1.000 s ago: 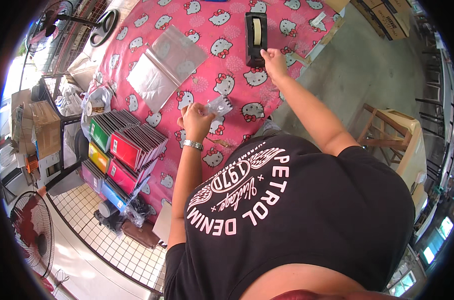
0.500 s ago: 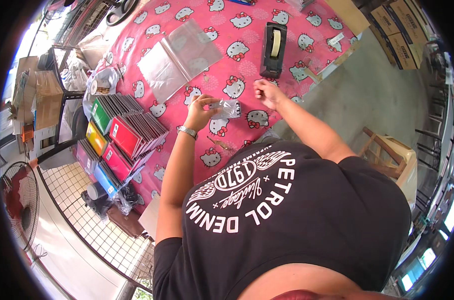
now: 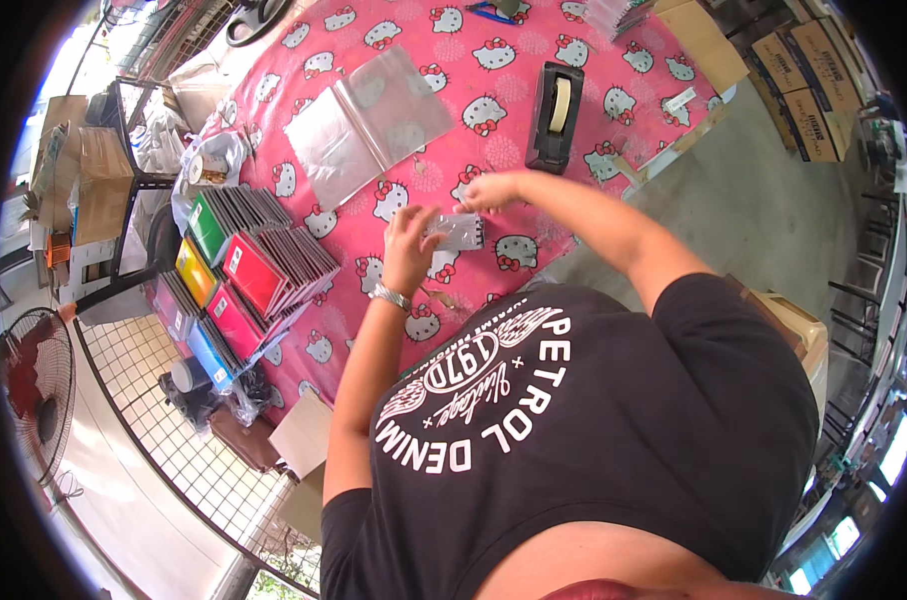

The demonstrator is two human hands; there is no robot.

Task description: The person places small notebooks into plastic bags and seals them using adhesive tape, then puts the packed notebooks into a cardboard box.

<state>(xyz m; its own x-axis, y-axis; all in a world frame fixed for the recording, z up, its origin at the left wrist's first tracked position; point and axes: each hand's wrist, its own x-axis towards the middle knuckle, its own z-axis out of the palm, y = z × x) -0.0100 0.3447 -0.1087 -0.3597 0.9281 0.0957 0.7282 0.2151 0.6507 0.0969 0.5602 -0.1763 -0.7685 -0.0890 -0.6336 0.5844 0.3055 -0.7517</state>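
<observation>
A small clear plastic packet [image 3: 461, 233] lies on the pink patterned tablecloth [image 3: 359, 325], with a dark toothed edge at its right end. My left hand [image 3: 411, 242], a metal-banded watch on its wrist, holds the packet's left end between curved fingers and thumb. Just above the packet is my right hand [image 3: 491, 193], its fingertips pinched together close to my left fingers. Whatever sits in that pinch is too small to make out. Beyond my right wrist stands a black tape dispenser [image 3: 540, 150] with a pale roll of tape [image 3: 561, 104].
Clear plastic sleeves [image 3: 324, 140] lie flat beyond my left hand. At the left, stacks of colourful notebooks [image 3: 264, 275] stand near the table edge. Scissors [image 3: 259, 22] and a blue-handled tool [image 3: 496, 12] lie far off. Cardboard boxes [image 3: 814, 120] stand on the floor at right.
My right hand has moved left from beside the dispenser to just above the packet. My left fingers have shifted on the packet's left end. The whole view has tilted slightly.
</observation>
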